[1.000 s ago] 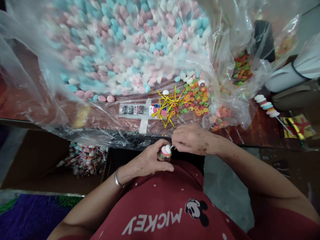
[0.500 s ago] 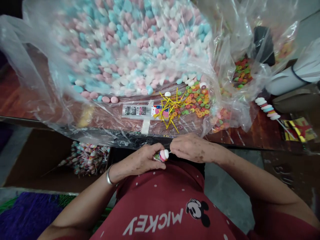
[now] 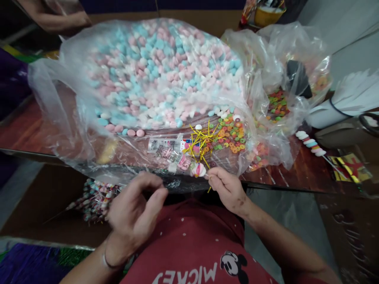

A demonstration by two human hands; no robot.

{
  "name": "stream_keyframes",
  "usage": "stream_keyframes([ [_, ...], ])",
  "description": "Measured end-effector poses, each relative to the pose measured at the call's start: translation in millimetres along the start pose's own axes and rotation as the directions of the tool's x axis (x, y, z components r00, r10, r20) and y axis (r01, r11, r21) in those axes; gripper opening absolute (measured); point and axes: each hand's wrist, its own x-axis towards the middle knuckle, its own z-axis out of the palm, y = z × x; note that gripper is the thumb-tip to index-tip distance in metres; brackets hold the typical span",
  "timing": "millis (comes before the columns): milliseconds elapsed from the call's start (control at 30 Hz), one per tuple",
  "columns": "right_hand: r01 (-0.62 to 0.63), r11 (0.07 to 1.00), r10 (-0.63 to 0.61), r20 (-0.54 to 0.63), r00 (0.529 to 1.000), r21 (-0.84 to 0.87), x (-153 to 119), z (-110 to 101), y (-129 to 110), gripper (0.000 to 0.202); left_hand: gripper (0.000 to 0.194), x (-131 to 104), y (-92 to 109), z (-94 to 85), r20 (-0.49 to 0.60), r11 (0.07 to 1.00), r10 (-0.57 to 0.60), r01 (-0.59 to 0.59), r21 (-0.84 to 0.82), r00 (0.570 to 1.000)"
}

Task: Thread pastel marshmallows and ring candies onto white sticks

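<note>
A wrapped candy skewer (image 3: 197,169) with white and pink pieces lies over the table's front edge. My right hand (image 3: 223,187) pinches its right end. My left hand (image 3: 137,207) is off to the left, blurred, with thumb and fingers apart and nothing between them. Just behind the skewer are gold twist ties (image 3: 203,140), a printed clear wrapper (image 3: 161,145) and gummy rings (image 3: 233,136). Farther back, a large clear bag holds pink, blue and white marshmallows (image 3: 166,71).
At the lower left, a cardboard box (image 3: 35,205) holds finished-looking skewers (image 3: 96,199). Another skewer (image 3: 310,143) lies at the right beside gold wrappers (image 3: 352,167) and a white roll (image 3: 328,112). Another person's arm (image 3: 56,17) shows at the top left.
My left hand has let go of the skewer and moved left, its fingers opening. My right hand has brought the skewer forward onto the table's edge. The view has tilted up.
</note>
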Motion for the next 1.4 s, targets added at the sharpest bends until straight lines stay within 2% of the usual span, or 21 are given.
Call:
stream_keyframes([
  [67, 0.03, 1.0, -0.03, -0.03, 0.999, -0.002, -1, 10, -2, 0.021, 0.03, 5, -4, 14.4, 0.029, 0.971, -0.172, 0.175, -0.163, 0.985],
  [100, 0.063, 0.998, -0.064, -0.04, 0.997, -0.031, -1, 14, -4, 0.021, 0.038, 10, -5, 22.8, 0.075, 0.93, -0.208, 0.221, -0.293, 0.975],
  [167, 0.167, 0.979, -0.172, -0.032, 0.985, -0.12, 2, 23, -5, 0.019, 0.048, 24, -5, 37.8, 0.047, 0.766, -0.268, 0.242, -0.595, 0.962],
  [233, 0.289, 0.927, -0.297, 0.004, 0.955, -0.238, 4, 31, -3, 0.019, 0.048, 38, -2, 47.4, 0.008, 0.58, -0.35, 0.223, -0.784, 0.937],
  [300, 0.366, 0.856, -0.379, 0.037, 0.924, -0.365, 5, 36, -1, 0.02, 0.043, 48, 1, 51.5, -0.005, 0.44, -0.4, 0.187, -0.878, 0.917],
  [367, 0.378, 0.807, -0.401, 0.049, 0.915, -0.454, 4, 40, 1, 0.021, 0.038, 55, 1, 52.6, -0.001, 0.352, -0.417, 0.16, -0.922, 0.909],
  [467, 0.324, 0.858, -0.326, 0.065, 0.943, -0.398, 0, 43, -2, 0.022, 0.034, 62, -3, 52.4, 0.019, 0.256, -0.422, 0.14, -0.956, 0.906],
  [533, 0.211, 0.955, -0.196, 0.09, 0.976, -0.21, -3, 45, -5, 0.022, 0.033, 64, -6, 51.6, 0.026, 0.211, -0.413, 0.124, -0.97, 0.91],
  [600, 0.0, 0.996, -0.013, 0.142, 0.99, 0.09, -4, 49, -7, 0.021, 0.034, 66, -7, 50.1, 0.024, 0.186, -0.396, 0.106, -0.977, 0.918],
  [633, -0.122, 0.959, 0.076, 0.18, 0.981, 0.255, -5, 51, -8, 0.02, 0.034, 67, -7, 49.0, 0.025, 0.176, -0.387, 0.1, -0.979, 0.922],
  [667, -0.232, 0.881, 0.15, 0.22, 0.964, 0.413, -5, 54, -8, 0.019, 0.035, 68, -7, 48.0, 0.028, 0.165, -0.377, 0.097, -0.981, 0.926],
  [733, -0.377, 0.649, 0.241, 0.291, 0.926, 0.661, -4, 59, -9, 0.017, 0.037, 68, -5, 46.8, 0.044, 0.149, -0.353, 0.102, -0.984, 0.935],
  [800, -0.435, 0.428, 0.255, 0.356, 0.899, 0.792, -1, 65, -10, 0.014, 0.039, 67, -2, 48.3, 0.074, 0.147, -0.32, 0.127, -0.981, 0.945],
  [833, -0.451, 0.346, 0.246, 0.385, 0.89, 0.822, 0, 67, -11, 0.015, 0.039, 66, -1, 50.4, 0.092, 0.151, -0.306, 0.144, -0.978, 0.947],
  [900, -0.468, 0.273, 0.227, 0.417, 0.88, 0.84, 3, 72, -12, 0.015, 0.039, 63, 0, 56.9, 0.126, 0.165, -0.297, 0.181, -0.969, 0.946],
  [967, -0.429, 0.334, 0.241, 0.364, 0.9, 0.839, 5, 75, -12, 0.016, 0.038, 59, 0, 64.7, 0.156, 0.179, -0.297, 0.215, -0.96, 0.942],
  [1067, -0.321, 0.593, 0.275, 0.189, 0.943, 0.738, 6, 75, -9, 0.019, 0.036, 53, -2, 72.9, 0.169, 0.211, -0.301, 0.239, -0.948, 0.938],
  [1167, -0.237, 0.823, 0.233, 0.074, 0.97, 0.516, 6, 67, -7, 0.02, 0.039, 53, -7, 72.4, 0.159, 0.227, -0.362, 0.253, -0.94, 0.918],
  [1233, -0.138, 0.94, 0.138, 0.022, 0.99, 0.312, 6, 62, -5, 0.019, 0.039, 56, -9, 68.4, 0.143, 0.226, -0.4, 0.248, -0.942, 0.905],
  [1300, 0.017, 0.998, -0.015, -0.037, 0.999, 0.062, 5, 58, -4, 0.018, 0.034, 60, -10, 63.9, 0.112, 0.231, -0.408, 0.221, -0.948, 0.906],
  [1400, 0.22, 0.929, -0.268, -0.129, 0.955, -0.299, 4, 58, -1, 0.017, 0.03, 65, -8, 59.8, 0.057, 0.24, -0.404, 0.166, -0.957, 0.913],
])
